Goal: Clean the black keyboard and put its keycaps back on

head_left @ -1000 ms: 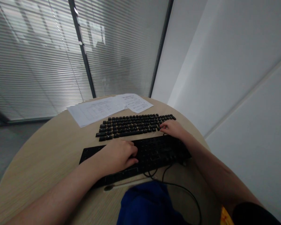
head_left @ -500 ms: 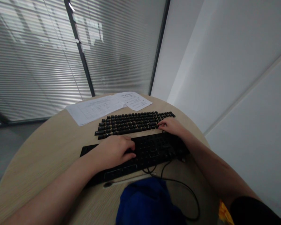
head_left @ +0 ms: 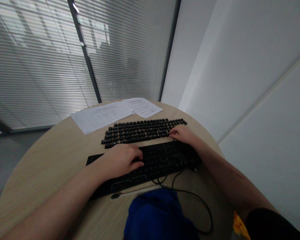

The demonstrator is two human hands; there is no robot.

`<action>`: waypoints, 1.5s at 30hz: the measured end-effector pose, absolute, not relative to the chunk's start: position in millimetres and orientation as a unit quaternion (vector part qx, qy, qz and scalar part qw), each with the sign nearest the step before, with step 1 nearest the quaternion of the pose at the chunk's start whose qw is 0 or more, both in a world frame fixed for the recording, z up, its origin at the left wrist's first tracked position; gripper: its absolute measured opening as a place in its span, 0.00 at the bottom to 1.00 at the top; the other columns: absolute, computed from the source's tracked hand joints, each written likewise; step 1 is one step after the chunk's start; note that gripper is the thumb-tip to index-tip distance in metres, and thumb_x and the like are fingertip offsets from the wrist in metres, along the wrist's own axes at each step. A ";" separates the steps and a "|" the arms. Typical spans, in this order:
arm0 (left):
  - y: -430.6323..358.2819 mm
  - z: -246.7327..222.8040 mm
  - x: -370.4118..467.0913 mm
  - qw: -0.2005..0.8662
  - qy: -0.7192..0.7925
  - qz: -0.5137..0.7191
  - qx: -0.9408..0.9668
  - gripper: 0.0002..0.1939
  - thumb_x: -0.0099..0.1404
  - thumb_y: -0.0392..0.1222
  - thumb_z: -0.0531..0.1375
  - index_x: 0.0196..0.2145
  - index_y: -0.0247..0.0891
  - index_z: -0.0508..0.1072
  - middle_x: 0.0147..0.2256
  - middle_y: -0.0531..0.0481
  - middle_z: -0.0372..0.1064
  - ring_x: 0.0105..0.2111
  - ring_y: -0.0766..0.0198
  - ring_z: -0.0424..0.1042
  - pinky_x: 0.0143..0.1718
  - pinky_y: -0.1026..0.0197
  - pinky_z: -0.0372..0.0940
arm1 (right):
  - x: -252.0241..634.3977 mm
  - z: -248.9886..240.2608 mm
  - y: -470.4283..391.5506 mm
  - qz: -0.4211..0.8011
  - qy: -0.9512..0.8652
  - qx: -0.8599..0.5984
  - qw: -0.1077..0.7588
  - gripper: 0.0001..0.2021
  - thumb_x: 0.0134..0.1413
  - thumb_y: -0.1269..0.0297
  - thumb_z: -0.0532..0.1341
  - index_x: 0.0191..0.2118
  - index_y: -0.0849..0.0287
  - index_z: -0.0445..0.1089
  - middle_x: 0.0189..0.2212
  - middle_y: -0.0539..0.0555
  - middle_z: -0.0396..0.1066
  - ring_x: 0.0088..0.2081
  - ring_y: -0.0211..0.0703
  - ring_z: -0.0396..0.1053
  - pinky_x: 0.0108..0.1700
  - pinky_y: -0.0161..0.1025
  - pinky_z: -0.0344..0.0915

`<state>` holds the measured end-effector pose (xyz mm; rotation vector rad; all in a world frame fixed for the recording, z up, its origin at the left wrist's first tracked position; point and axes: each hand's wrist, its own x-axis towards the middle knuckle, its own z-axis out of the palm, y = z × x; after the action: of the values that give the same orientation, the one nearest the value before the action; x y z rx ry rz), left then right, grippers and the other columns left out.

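The left hand (head_left: 120,160) rests on the keyboard base (head_left: 162,156), thumb and fingers parted; the right hand (head_left: 182,133), grip unclear, reaches keycaps (head_left: 141,135) laid in rows beyond the base. Papers (head_left: 100,116) lie beyond them on the counter (head_left: 45,160).

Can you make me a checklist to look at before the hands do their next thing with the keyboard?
1. Left hand at the black keyboard base: ok, it lies over the base, left of its middle.
2. Loose keys laid out in rows: ok, they sit beyond the base.
3. Right hand near the keys: ok, it is at the right part of the rows.
4. A key held in the right hand's fingers: cannot tell, too small to see.
5. Papers away from the keys: ok, they lie farther back.
6. Cable straight: not ok, it loops and curves.
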<state>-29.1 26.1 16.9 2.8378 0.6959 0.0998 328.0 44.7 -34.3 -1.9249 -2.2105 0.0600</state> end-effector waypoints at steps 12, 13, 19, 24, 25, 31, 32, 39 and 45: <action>29.1 13.1 -26.6 0.102 0.230 0.030 0.967 0.07 0.68 0.46 0.62 0.38 0.43 0.80 0.38 0.49 0.79 0.37 0.57 0.77 0.38 0.57 0.66 | 343.4 -10.6 33.6 -0.024 -0.675 -0.592 0.441 0.20 0.67 0.50 0.55 0.39 0.58 0.79 0.34 0.57 0.78 0.37 0.47 0.74 0.43 0.44 0.70; 29.7 12.9 -26.5 0.103 0.229 0.029 0.967 0.07 0.68 0.45 0.62 0.38 0.43 0.80 0.38 0.50 0.79 0.37 0.57 0.77 0.38 0.57 0.66 | 345.7 -2.1 29.5 0.002 -0.641 -0.578 0.505 0.22 0.67 0.46 0.53 0.40 0.57 0.78 0.33 0.56 0.77 0.34 0.45 0.74 0.41 0.43 0.70; 30.6 13.2 -24.7 0.100 0.238 0.009 0.966 0.07 0.67 0.45 0.62 0.39 0.43 0.79 0.39 0.49 0.79 0.39 0.56 0.78 0.38 0.57 0.66 | 322.2 38.9 -18.1 0.231 -0.553 -0.471 0.648 0.30 0.64 0.33 0.50 0.36 0.55 0.74 0.18 0.46 0.60 0.21 0.38 0.64 0.32 0.39 0.72; 28.0 15.2 -22.3 0.113 0.255 0.009 0.960 0.05 0.66 0.43 0.63 0.37 0.42 0.78 0.37 0.49 0.78 0.36 0.56 0.76 0.36 0.58 0.64 | 288.4 19.4 -66.1 0.395 -0.506 -0.500 0.581 0.28 0.63 0.31 0.52 0.38 0.54 0.69 0.12 0.41 0.51 0.14 0.38 0.56 0.31 0.45 0.74; 27.8 15.3 -22.2 0.117 0.257 0.010 0.959 0.05 0.66 0.44 0.63 0.36 0.42 0.77 0.36 0.49 0.78 0.35 0.56 0.76 0.35 0.58 0.63 | 286.6 12.5 -71.8 0.415 -0.495 -0.502 0.575 0.28 0.62 0.30 0.51 0.38 0.53 0.68 0.13 0.42 0.54 0.15 0.39 0.59 0.31 0.46 0.75; 29.3 12.8 -22.5 0.134 0.269 0.022 0.954 0.07 0.67 0.47 0.62 0.35 0.43 0.77 0.32 0.50 0.76 0.31 0.58 0.74 0.33 0.59 0.60 | 297.4 -16.5 -80.4 0.418 -0.482 -0.500 0.586 0.25 0.56 0.34 0.62 0.43 0.51 0.62 0.22 0.45 0.67 0.21 0.40 0.69 0.30 0.43 0.74; 30.0 12.1 -22.6 0.136 0.269 0.021 0.953 0.07 0.67 0.47 0.62 0.35 0.43 0.76 0.32 0.50 0.76 0.31 0.58 0.73 0.33 0.59 0.60 | 299.0 -18.8 -80.5 0.413 -0.492 -0.496 0.584 0.24 0.55 0.37 0.65 0.43 0.51 0.62 0.24 0.45 0.69 0.22 0.40 0.70 0.29 0.42 0.73; 35.5 7.3 -23.4 0.139 0.255 0.021 0.957 0.08 0.67 0.47 0.60 0.36 0.43 0.77 0.32 0.50 0.76 0.30 0.60 0.73 0.32 0.59 0.59 | 295.3 -29.4 -84.5 0.409 -0.566 -0.487 0.523 0.24 0.56 0.36 0.64 0.38 0.54 0.63 0.23 0.46 0.70 0.21 0.37 0.68 0.24 0.35 0.65; 36.9 6.8 -22.9 0.136 0.258 0.010 0.957 0.08 0.66 0.47 0.60 0.37 0.43 0.77 0.31 0.51 0.76 0.30 0.60 0.72 0.31 0.59 0.59 | 290.4 -34.6 -85.9 0.382 -0.592 -0.529 0.474 0.24 0.61 0.36 0.58 0.35 0.54 0.62 0.20 0.45 0.64 0.19 0.34 0.57 0.20 0.32 0.52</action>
<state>-22.9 36.9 6.8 2.7701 0.7458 0.0286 290.4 -85.9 -34.6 -1.2935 -1.4480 0.9350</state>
